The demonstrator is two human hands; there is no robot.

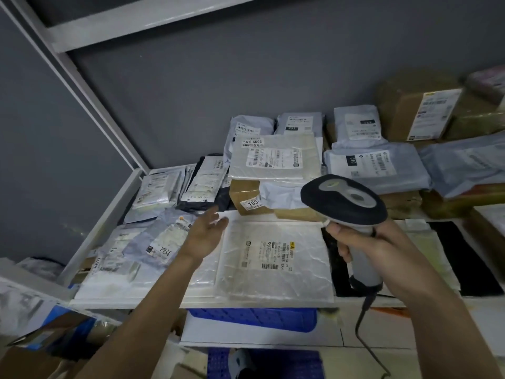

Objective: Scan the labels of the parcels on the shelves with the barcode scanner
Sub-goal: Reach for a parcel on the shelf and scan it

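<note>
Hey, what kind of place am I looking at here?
Probably a parcel depot or pickup point: metal shelves stacked with labelled mailers and boxes, and a corded scanner gripped in the right hand.

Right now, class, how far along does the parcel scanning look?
Nothing shows which labels are already scanned. In hand: the right hand grips the scanner, aimed over the shelf; the left hand reaches, open, above the parcels. Left: many labelled parcels, including the clear-wrapped parcel.
</note>
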